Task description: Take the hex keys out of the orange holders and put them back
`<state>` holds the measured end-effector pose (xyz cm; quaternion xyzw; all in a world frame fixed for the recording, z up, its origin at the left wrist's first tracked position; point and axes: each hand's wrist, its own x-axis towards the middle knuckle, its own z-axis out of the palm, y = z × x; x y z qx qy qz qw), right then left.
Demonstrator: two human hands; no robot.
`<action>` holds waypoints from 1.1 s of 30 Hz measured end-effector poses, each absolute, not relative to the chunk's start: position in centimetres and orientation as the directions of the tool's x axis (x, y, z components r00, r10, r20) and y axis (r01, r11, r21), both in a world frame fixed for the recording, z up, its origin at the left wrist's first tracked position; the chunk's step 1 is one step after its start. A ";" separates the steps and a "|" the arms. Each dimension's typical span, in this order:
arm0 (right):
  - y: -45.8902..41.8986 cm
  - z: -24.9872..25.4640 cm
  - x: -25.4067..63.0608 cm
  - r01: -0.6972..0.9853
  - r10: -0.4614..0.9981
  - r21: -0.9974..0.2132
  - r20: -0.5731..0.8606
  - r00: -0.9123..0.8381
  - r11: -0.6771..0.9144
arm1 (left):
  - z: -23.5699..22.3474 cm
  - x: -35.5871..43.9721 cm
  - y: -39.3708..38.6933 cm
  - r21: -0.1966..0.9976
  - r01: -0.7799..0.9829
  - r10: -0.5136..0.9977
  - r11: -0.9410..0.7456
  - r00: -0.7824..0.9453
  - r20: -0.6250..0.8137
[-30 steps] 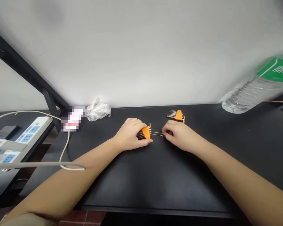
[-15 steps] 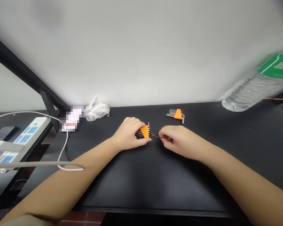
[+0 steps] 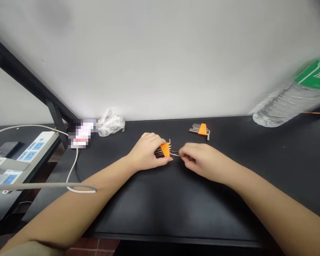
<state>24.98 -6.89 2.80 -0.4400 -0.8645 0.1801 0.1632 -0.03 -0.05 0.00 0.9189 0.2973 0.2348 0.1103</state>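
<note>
Between thumb and fingers, my left hand (image 3: 146, 153) grips an orange hex key holder (image 3: 165, 149) with several silver L-shaped keys in it. My right hand (image 3: 197, 158) pinches a thin hex key (image 3: 175, 154) whose far end reaches the holder's right side. Two thin shafts seem to show between the hands; whether the tip sits inside a slot is too small to tell. Behind my right hand, a second orange hex key holder (image 3: 202, 129) lies on the black table with its own silver keys, touched by neither hand.
A crumpled clear plastic bag (image 3: 111, 123) lies by the wall, beside a blurred-out item (image 3: 82, 133). White power strips (image 3: 32, 151) and a pale cable (image 3: 42, 186) are at left. A large water bottle (image 3: 285, 101) with a green label lies at right. The black table (image 3: 173, 206) extends toward me.
The hex key in my right hand has come closer to the holder, and its tip now meets the holder's side. My left hand keeps its grip. The view has shifted slightly.
</note>
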 end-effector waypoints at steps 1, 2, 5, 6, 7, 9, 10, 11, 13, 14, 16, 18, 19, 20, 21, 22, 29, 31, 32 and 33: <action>-6.9 2.8 25.0 0.701 0.814 -0.445 0.127 -0.567 0.557 | 0.0 0.0 -0.1 0.338 0.496 0.597 -0.800 0.714 0.365; -7.0 2.8 25.0 0.703 0.809 -0.430 0.131 -0.572 0.567 | 0.0 0.0 -0.1 0.335 0.498 0.597 -0.800 0.714 0.365; -7.2 3.0 25.0 0.715 0.796 -0.369 0.139 -0.589 0.593 | 0.0 0.0 -0.1 0.330 0.500 0.597 -0.801 0.714 0.366; -7.3 3.2 25.0 0.721 0.793 -0.346 0.138 -0.594 0.600 | 0.0 0.0 -0.1 0.331 0.497 0.595 -0.802 0.714 0.369; -7.4 3.3 25.0 0.728 0.790 -0.323 0.133 -0.598 0.605 | 0.0 0.0 0.0 0.331 0.494 0.592 -0.804 0.715 0.371; -7.6 3.6 24.9 0.741 0.786 -0.273 0.119 -0.607 0.614 | 0.0 0.0 0.0 0.325 0.490 0.586 -0.809 0.717 0.377; -7.6 3.8 24.9 0.749 0.784 -0.243 0.112 -0.610 0.617 | 0.0 -0.1 0.0 0.321 0.490 0.585 -0.810 0.717 0.379; -7.7 3.9 24.9 0.757 0.784 -0.211 0.110 -0.610 0.619 | 0.0 -0.1 0.0 0.316 0.490 0.582 -0.812 0.718 0.382; -7.8 4.0 24.7 0.769 0.784 -0.153 0.123 -0.608 0.620 | -0.1 -0.1 -0.1 0.310 0.487 0.576 -0.817 0.720 0.387; -7.9 3.9 24.6 0.772 0.783 -0.133 0.138 -0.606 0.621 | -0.1 0.0 -0.1 0.310 0.481 0.571 -0.820 0.722 0.390; -8.0 3.6 24.3 0.764 0.773 -0.127 0.168 -0.612 0.633 | -0.1 0.1 -0.3 0.317 0.461 0.558 -0.829 0.728 0.398; -7.9 3.1 23.7 0.738 0.756 -0.169 0.198 -0.624 0.653 | -0.1 0.2 -0.4 0.326 0.440 0.545 -0.836 0.732 0.409; -7.9 2.9 23.4 0.725 0.751 -0.199 0.215 -0.624 0.660 | 0.0 0.2 -0.5 0.329 0.433 0.540 -0.839 0.734 0.412; -7.8 2.7 23.1 0.717 0.752 -0.227 0.232 -0.617 0.659 | 0.0 0.2 -0.5 0.330 0.430 0.538 -0.841 0.734 0.415; -7.8 2.6 22.8 0.719 0.760 -0.248 0.246 -0.602 0.650 | 0.0 0.2 -0.5 0.329 0.432 0.540 -0.839 0.732 0.416; -7.8 2.5 22.5 0.728 0.772 -0.258 0.255 -0.582 0.635 | 0.0 0.2 -0.5 0.330 0.439 0.546 -0.836 0.727 0.417; -11.3 3.7 21.4 0.753 0.801 -0.273 0.191 -0.568 0.599 | 0.0 -0.1 -0.1 0.334 0.487 0.590 -0.807 0.689 0.420; -12.4 4.5 21.8 0.712 0.788 -0.340 0.209 -0.580 0.614 | 0.1 -0.2 0.0 0.348 0.500 0.609 -0.793 0.673 0.419; -12.7 5.0 22.2 0.690 0.790 -0.391 0.219 -0.573 0.609 | 0.1 -0.2 0.0 0.361 0.508 0.623 -0.782 0.663 0.416; -12.8 5.4 22.6 0.668 0.793 -0.439 0.224 -0.566 0.601 | 0.1 -0.2 0.0 0.372 0.516 0.636 -0.771 0.653 0.412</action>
